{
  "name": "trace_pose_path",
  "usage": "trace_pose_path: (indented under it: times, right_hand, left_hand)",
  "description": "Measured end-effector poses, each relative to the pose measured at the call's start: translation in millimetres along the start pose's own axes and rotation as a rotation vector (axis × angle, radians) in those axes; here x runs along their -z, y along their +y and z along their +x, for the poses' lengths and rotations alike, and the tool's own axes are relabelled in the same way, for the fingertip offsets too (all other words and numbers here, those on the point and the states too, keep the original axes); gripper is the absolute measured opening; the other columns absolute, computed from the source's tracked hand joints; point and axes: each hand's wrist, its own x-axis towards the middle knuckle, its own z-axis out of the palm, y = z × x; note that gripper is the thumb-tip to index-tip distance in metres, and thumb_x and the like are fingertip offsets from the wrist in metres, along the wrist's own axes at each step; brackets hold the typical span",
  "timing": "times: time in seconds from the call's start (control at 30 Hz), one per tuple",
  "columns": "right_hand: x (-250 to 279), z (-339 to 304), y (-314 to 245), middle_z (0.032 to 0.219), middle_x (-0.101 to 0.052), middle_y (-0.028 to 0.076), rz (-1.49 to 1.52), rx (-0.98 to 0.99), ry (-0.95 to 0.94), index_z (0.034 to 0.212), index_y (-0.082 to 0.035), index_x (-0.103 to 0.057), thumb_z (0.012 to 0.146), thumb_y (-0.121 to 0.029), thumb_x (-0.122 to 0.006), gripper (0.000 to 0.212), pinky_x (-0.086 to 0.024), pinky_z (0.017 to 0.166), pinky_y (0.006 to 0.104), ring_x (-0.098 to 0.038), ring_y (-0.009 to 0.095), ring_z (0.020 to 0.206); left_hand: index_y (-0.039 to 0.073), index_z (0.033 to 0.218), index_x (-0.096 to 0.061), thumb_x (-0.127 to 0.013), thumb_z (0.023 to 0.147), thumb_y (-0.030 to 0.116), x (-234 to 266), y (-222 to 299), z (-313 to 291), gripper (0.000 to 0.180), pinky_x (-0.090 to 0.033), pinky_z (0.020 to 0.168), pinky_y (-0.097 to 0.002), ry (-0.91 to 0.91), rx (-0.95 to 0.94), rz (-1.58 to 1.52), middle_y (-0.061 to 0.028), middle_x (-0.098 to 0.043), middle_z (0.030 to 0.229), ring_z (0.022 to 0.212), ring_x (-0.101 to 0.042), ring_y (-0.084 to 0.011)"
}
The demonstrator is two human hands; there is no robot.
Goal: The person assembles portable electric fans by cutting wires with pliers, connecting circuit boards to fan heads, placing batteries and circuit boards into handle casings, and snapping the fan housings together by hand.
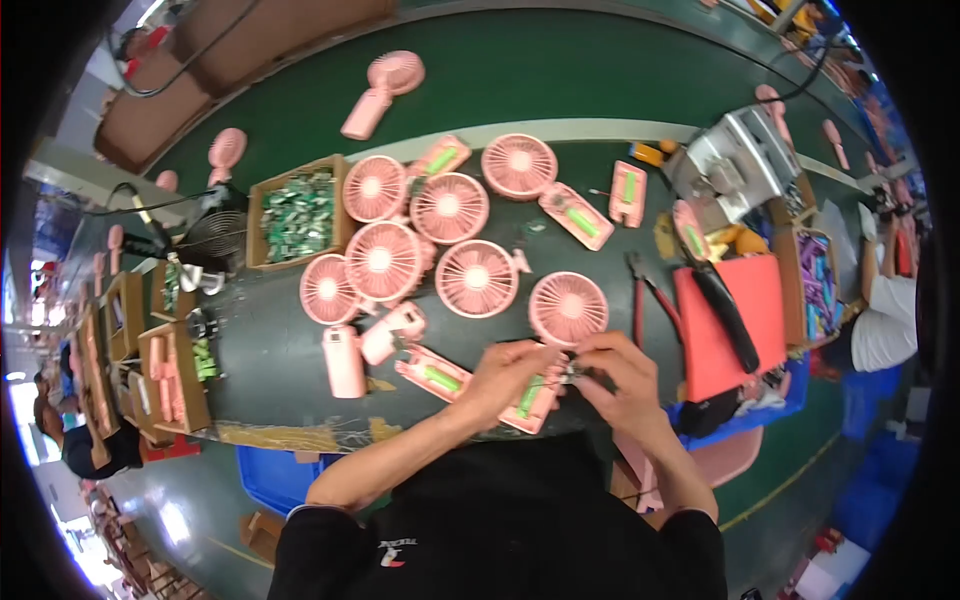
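Observation:
A pink handheld fan [568, 308] lies in front of me, its handle opened to show a green battery [530, 396]. My left hand [505, 375] is closed on the fan at its neck, beside the handle. My right hand [620, 375] has its fingers pinched together at the same joint, on a small dark and silvery part [570, 373] too little to name. Left of my left hand, another open fan handle [432, 374] with a green battery lies on the table. More pink fans [476, 279] are grouped beyond my hands.
Pliers [652, 300] with red grips and a black-handled tool [725, 315] on a red pad [770, 300] lie at right. Behind stands a metal fixture [735, 165]. A cardboard box of green circuit boards [298, 220] sits far left. A green conveyor [560, 75] carries fans beyond.

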Motion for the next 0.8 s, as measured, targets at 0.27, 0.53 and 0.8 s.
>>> trace_pose_path:
  times: [0.27, 0.53, 0.8]
  right_hand:
    - [-15, -7, -1, 0.088, -0.066, 0.007, 0.274, -0.288, 0.053, 0.095, -0.001, -0.062, 0.076, 0.006, -0.073, 0.023, -0.046, 0.054, 0.0217, -0.06, 0.009, 0.067]
    - [-4, 3, -1, 0.082, -0.064, 0.005, 0.467, -0.425, 0.009, 0.094, 0.003, -0.063, 0.08, 0.007, -0.069, 0.016, -0.05, 0.061, 0.0227, -0.061, 0.009, 0.071]
    - [8, 11, 4, 0.085, -0.065, 0.007, 0.498, -0.415, -0.046, 0.094, 0.004, -0.064, 0.082, 0.006, -0.067, 0.012, -0.05, 0.06, 0.0226, -0.062, 0.01, 0.069]
  left_hand:
    - [-0.001, 0.108, -0.062, -0.057, 0.099, 0.028, 5, 1, 0, 0.031, -0.051, 0.052, -0.0235, -0.025, -0.042, 0.039, -0.007, -0.067, 0.083, 0.068, -0.065, -0.0118]
    - [0.003, 0.117, -0.059, -0.053, 0.099, 0.037, 7, 13, -3, 0.038, -0.054, 0.054, -0.0257, -0.178, 0.107, -0.003, -0.0107, -0.068, 0.087, 0.066, -0.067, -0.0156]
    - [0.004, 0.13, -0.049, -0.047, 0.101, 0.038, 11, 15, 0, 0.045, -0.057, 0.061, -0.0295, -0.296, 0.097, 0.036, -0.0164, -0.067, 0.1, 0.076, -0.069, -0.0218]
